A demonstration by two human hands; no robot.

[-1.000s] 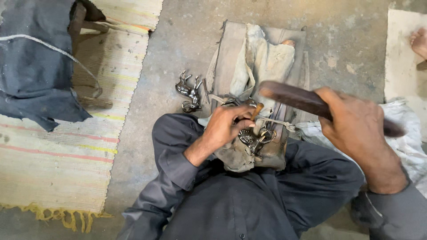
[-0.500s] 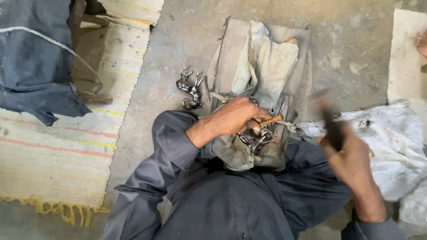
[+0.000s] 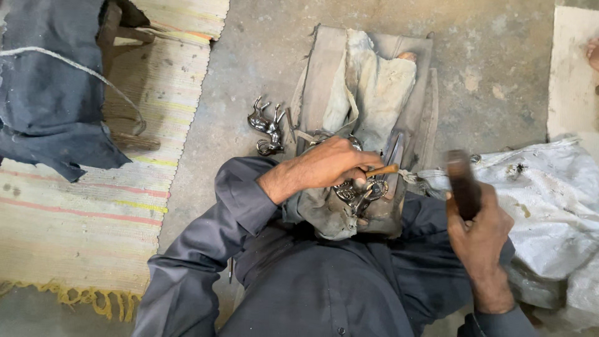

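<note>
My left hand [image 3: 331,165] grips a small wooden-handled tool [image 3: 382,170] and presses its tip onto a shiny metal piece [image 3: 359,190]. That piece lies on a cloth-wrapped block [image 3: 374,87] between my knees. Off to the right, my right hand [image 3: 477,231] is closed around the dark handle of a hammer [image 3: 463,181], held upright and raised beside the block. The hammer's head is blurred. I sit on the floor in dark grey clothes.
A small metal animal figure [image 3: 267,125] lies on the concrete left of the block. A striped woven mat [image 3: 93,206] with a dark garment [image 3: 43,81] covers the left. White sacking [image 3: 549,200] lies at the right, and another person's foot [image 3: 591,53] shows at the top right edge.
My right hand has swung the hammer from lying across the block back to the right, handle now upright. My left hand has stayed on the tool and metal piece.
</note>
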